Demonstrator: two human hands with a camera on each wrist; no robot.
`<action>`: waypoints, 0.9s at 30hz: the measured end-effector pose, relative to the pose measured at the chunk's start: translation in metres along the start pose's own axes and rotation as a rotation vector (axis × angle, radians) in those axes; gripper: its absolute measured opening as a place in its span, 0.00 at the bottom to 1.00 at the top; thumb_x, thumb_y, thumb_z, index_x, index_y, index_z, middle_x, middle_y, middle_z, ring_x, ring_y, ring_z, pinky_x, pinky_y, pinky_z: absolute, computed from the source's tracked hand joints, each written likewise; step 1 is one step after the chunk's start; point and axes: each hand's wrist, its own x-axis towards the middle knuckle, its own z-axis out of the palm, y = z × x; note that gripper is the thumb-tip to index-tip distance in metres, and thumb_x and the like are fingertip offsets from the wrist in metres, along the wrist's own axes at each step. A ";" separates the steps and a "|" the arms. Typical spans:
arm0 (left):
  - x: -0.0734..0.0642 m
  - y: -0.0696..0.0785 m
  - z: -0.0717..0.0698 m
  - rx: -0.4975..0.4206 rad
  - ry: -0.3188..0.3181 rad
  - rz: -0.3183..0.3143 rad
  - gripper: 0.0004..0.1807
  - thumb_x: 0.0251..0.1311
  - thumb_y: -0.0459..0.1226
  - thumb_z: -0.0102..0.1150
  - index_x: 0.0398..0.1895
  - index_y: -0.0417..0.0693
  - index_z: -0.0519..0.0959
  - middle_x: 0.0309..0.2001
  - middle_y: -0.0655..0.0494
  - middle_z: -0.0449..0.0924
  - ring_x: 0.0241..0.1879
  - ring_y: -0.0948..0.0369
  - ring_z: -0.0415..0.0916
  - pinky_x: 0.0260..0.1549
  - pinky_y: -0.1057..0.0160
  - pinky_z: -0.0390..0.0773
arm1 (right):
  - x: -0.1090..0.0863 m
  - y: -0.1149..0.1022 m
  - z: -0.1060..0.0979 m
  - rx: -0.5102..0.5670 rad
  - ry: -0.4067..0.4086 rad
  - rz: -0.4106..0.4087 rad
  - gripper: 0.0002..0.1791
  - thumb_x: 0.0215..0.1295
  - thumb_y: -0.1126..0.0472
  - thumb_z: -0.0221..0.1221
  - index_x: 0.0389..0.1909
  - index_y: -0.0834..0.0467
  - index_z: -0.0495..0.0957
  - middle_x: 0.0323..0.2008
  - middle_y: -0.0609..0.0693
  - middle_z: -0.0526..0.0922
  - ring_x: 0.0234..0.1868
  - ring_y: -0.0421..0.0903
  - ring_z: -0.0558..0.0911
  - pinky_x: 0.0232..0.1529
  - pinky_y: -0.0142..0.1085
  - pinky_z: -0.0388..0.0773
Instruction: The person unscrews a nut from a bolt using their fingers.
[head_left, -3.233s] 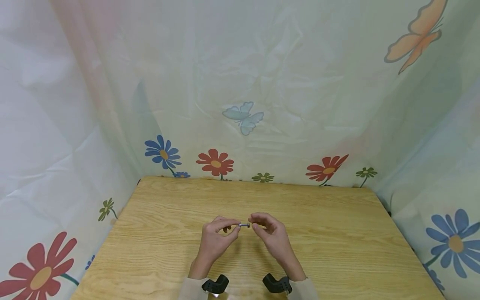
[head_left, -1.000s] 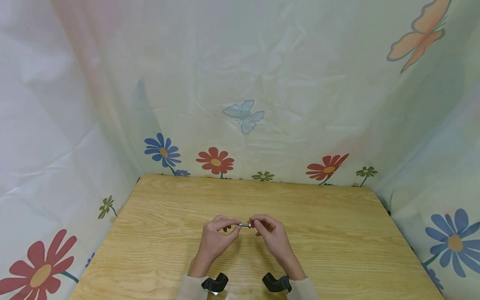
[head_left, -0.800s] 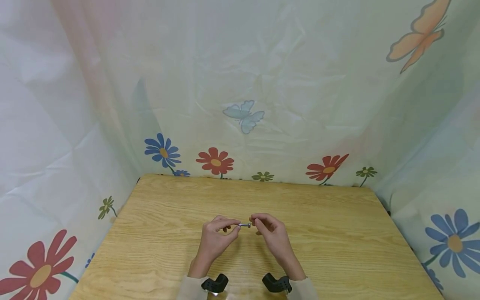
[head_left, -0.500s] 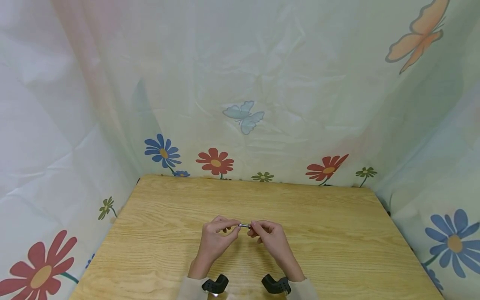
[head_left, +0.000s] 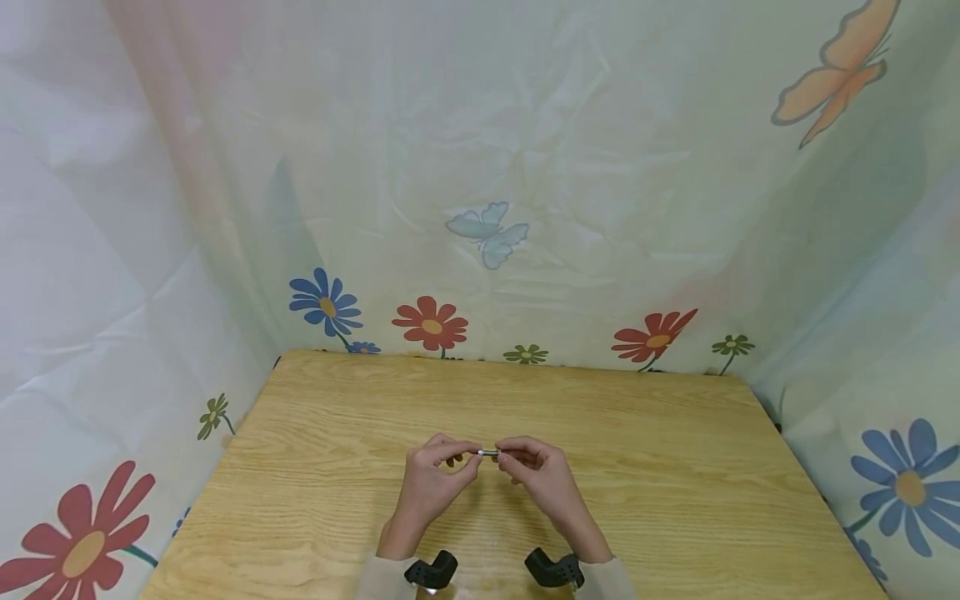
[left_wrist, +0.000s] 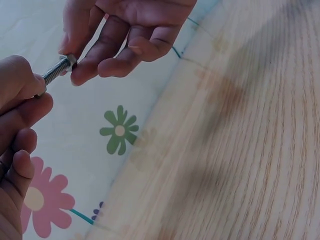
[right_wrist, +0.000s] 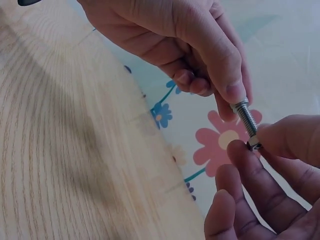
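Note:
Thumb and forefinger of my left hand (head_left: 431, 483) pinch one end of a small silver bolt (right_wrist: 247, 118), hiding most of that end. Its threaded shank spans the gap between the two hands, held above the tabletop. On the bolt's other end sits a hex nut (left_wrist: 68, 62). My right hand (head_left: 543, 479) has this nut between thumb and forefinger, thumb on one side and fingertip on the other. The right hand's remaining fingers are loosely bent below, as the right wrist view shows.
A pale wooden table (head_left: 360, 392) lies under both hands. Behind it and at both sides hangs a light cloth (head_left: 555, 275) printed with flowers and butterflies. Black wrist devices (head_left: 431, 570) sit on both wrists, over light sleeves.
The right hand's fingertips come off the nut, shift around it and close on it again, turning at the bolt's end. My left hand stays almost still with its grip on the bolt.

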 end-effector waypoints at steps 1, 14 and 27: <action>0.000 0.001 0.000 -0.011 -0.002 -0.014 0.07 0.55 0.29 0.75 0.36 0.48 0.91 0.29 0.60 0.88 0.27 0.58 0.80 0.27 0.66 0.82 | 0.000 0.000 0.000 -0.003 -0.003 -0.003 0.17 0.69 0.60 0.66 0.54 0.65 0.83 0.46 0.61 0.88 0.43 0.47 0.86 0.40 0.36 0.84; 0.001 0.007 -0.001 -0.118 0.001 -0.163 0.07 0.56 0.30 0.75 0.35 0.51 0.91 0.30 0.58 0.89 0.29 0.53 0.81 0.30 0.61 0.82 | 0.002 0.004 0.002 -0.011 0.035 -0.054 0.11 0.68 0.67 0.66 0.50 0.60 0.86 0.48 0.56 0.88 0.45 0.41 0.84 0.45 0.34 0.84; 0.000 0.005 -0.001 -0.142 -0.005 -0.188 0.06 0.57 0.31 0.74 0.35 0.53 0.91 0.31 0.59 0.89 0.30 0.67 0.78 0.29 0.57 0.83 | 0.001 0.006 -0.001 0.025 -0.015 -0.118 0.14 0.70 0.62 0.65 0.52 0.63 0.84 0.54 0.62 0.84 0.49 0.42 0.84 0.49 0.35 0.84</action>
